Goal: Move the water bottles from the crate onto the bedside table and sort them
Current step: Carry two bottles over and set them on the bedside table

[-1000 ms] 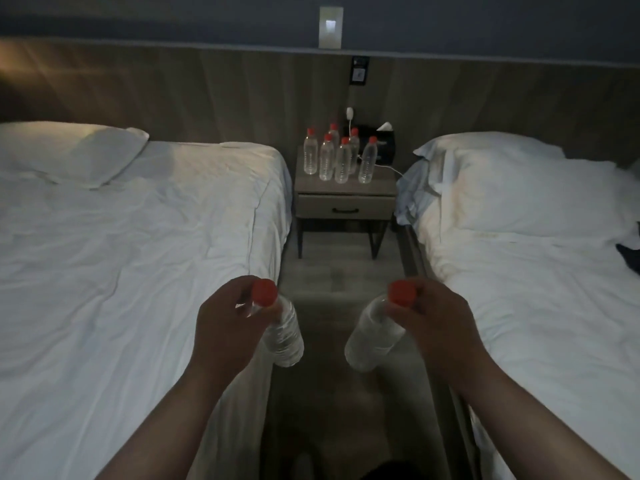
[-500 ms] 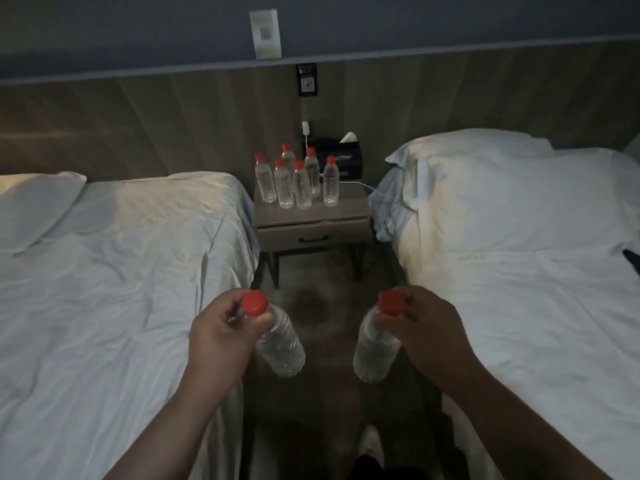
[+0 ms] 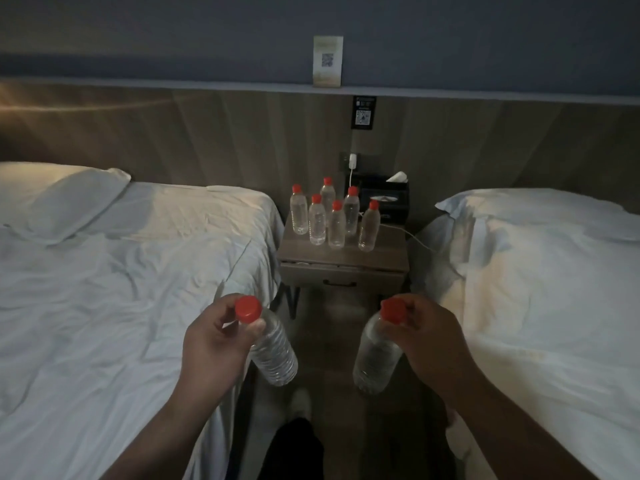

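Having stepped nearer the surface (image 3: pixel 346 259) ahead of my hands, I hold left hand (image 3: pixel 211 341) pinched on the left bottle (image 3: pixel 273 355), right hand (image 3: pixel 433 341) on the right bottle (image 3: pixel 375 358), soon joining six bottles (image 3: pixel 336 225) there.

Head view, looking forward and down, between beds (image 3: pixel 138 271)

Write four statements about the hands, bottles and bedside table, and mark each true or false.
1. The left hand grips the left bottle near its cap. True.
2. The right hand is empty. False: it grips the right bottle at its cap.
3. Six standing bottles are on the bedside table. True.
4. The tissue box is on a bed. False: the tissue box sits at the table's back right.
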Demonstrator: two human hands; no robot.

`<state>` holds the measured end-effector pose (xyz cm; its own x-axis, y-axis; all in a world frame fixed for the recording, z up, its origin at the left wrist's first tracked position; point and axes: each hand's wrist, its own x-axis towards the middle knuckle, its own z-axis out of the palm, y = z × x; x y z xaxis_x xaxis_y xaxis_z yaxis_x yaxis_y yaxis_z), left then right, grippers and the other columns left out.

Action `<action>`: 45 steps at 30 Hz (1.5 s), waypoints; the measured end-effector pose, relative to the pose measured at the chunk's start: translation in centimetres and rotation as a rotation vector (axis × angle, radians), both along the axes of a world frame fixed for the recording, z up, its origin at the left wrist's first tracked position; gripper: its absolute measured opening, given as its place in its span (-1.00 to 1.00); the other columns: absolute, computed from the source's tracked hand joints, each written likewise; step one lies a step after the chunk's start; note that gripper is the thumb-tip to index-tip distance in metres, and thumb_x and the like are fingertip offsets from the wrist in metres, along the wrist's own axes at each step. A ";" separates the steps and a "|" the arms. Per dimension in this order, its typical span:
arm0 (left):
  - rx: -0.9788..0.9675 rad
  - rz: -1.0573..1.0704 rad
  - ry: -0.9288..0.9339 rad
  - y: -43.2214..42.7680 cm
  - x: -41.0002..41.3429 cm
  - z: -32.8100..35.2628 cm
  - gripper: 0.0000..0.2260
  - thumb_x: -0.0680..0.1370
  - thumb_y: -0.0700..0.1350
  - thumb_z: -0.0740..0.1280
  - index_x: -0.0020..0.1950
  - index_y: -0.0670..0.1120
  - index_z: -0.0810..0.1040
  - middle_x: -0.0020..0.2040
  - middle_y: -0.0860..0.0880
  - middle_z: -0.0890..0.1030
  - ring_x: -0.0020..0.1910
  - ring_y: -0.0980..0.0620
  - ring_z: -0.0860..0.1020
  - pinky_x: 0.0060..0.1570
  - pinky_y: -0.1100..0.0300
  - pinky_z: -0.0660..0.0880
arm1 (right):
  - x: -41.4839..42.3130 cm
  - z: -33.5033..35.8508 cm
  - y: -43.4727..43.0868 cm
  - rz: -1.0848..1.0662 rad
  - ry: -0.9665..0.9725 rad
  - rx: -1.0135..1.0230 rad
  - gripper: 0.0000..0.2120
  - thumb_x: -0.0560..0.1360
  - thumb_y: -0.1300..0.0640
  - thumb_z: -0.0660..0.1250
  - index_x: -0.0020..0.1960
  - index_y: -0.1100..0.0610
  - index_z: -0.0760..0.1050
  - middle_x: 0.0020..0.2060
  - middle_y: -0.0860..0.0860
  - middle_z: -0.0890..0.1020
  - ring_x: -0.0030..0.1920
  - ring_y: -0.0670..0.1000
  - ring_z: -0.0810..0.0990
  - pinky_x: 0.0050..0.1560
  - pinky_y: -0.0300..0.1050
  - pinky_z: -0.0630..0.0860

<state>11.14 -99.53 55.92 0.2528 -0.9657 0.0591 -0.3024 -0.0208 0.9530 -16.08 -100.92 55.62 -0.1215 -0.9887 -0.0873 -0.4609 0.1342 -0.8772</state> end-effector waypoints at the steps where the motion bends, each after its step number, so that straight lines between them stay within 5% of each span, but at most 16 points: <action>1: 0.008 0.002 -0.007 -1.4 0.4 -0.5 -0.76 0.25 0.09 0.41 -0.09 0.17 0.61 -0.11 0.10 0.68 -0.09 0.13 0.63 0.06 0.05 0.55 | 0.2 -0.2 -1.4 0.018 0.013 0.008 -0.74 0.35 0.15 0.51 -0.13 -0.15 0.52 -0.22 -0.17 0.63 -0.16 -0.36 0.55 -0.23 -0.48 0.45; 6: 0.050 -0.045 -0.034 -9.4 1.3 -2.6 -0.77 0.30 -0.12 0.43 -0.10 0.14 0.61 -0.16 0.14 0.67 -0.18 0.19 0.63 -0.07 0.18 0.56 | 0.8 -1.0 -8.9 0.005 0.079 0.040 -0.76 0.35 0.12 0.51 -0.07 -0.11 0.53 -0.18 -0.16 0.62 -0.14 -0.30 0.57 -0.23 -0.48 0.44; 11: 0.090 -0.180 -0.112 -18.5 0.2 -3.7 -0.78 0.20 0.07 0.41 -0.21 0.04 0.60 -0.32 0.02 0.62 -0.32 0.12 0.58 -0.27 0.13 0.49 | 0.0 -0.8 -15.0 -0.060 0.068 0.108 -0.77 0.38 0.14 0.49 -0.05 -0.09 0.53 -0.16 -0.14 0.62 -0.14 -0.21 0.58 -0.22 -0.38 0.41; 16: 0.120 -0.264 -0.192 -25.1 -2.3 -4.8 -0.81 0.34 -0.27 0.52 -0.15 -0.04 0.61 -0.32 0.02 0.62 -0.26 0.36 0.56 -0.33 0.45 0.42 | -1.4 -1.4 -18.8 -0.068 0.126 0.102 -0.80 0.37 0.10 0.50 -0.05 -0.01 0.55 -0.24 -0.11 0.62 -0.15 -0.22 0.60 -0.21 -0.39 0.47; 23: 0.205 -0.163 -0.224 -31.9 -5.4 -8.6 -0.75 0.29 -0.20 0.57 -0.18 0.06 0.59 -0.31 0.05 0.63 -0.25 0.20 0.58 -0.31 0.26 0.46 | -4.9 -3.8 -25.5 -0.038 0.141 0.214 -0.70 0.29 0.08 0.57 -0.08 -0.09 0.52 -0.20 -0.16 0.62 -0.15 -0.23 0.57 -0.19 -0.40 0.39; 27: 0.222 -0.082 -0.261 -34.2 -6.9 -9.4 -0.57 0.28 -0.22 0.58 -0.13 0.26 0.52 -0.21 0.26 0.61 -0.26 0.22 0.58 -0.32 0.29 0.47 | -6.3 -5.9 -29.9 0.068 0.155 0.263 -0.69 0.25 0.09 0.59 -0.19 -0.14 0.48 -0.28 -0.19 0.62 -0.20 -0.28 0.58 -0.17 -0.34 0.46; 33: 0.293 0.052 -0.238 -37.7 -5.9 -11.8 -0.73 0.29 -0.07 0.57 -0.11 0.08 0.55 -0.25 0.12 0.64 -0.24 0.12 0.63 -0.17 -0.02 0.58 | -5.8 -8.9 -35.5 0.267 0.167 0.248 -0.77 0.40 0.03 0.49 -0.18 -0.16 0.43 -0.26 -0.19 0.61 -0.18 -0.20 0.60 -0.20 -0.50 0.43; 38: 0.338 0.072 -0.225 -40.9 -3.4 -12.9 -0.78 0.27 0.03 0.46 -0.14 0.04 0.54 -0.24 0.10 0.63 -0.21 0.06 0.62 -0.12 -0.09 0.58 | -3.1 -10.5 -38.5 0.316 0.207 0.270 -0.78 0.41 -0.01 0.46 -0.18 -0.15 0.40 -0.24 -0.12 0.61 -0.17 -0.20 0.59 -0.11 -0.23 0.54; 45: 0.375 -0.062 -0.220 -47.2 1.7 -16.1 -0.75 0.26 -0.06 0.50 -0.14 0.12 0.52 -0.22 0.04 0.62 -0.17 -0.06 0.62 -0.08 -0.16 0.57 | 3.1 -12.1 -42.7 0.278 0.241 0.283 -0.83 0.44 0.03 0.41 -0.04 0.08 0.50 -0.19 -0.04 0.61 -0.16 -0.10 0.57 -0.08 -0.17 0.53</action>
<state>12.80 -146.75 39.81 0.2143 -0.9435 -0.2529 -0.5086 -0.3288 0.7957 -12.94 -143.61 43.56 0.0951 -0.9279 -0.3606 -0.6996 0.1954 -0.6873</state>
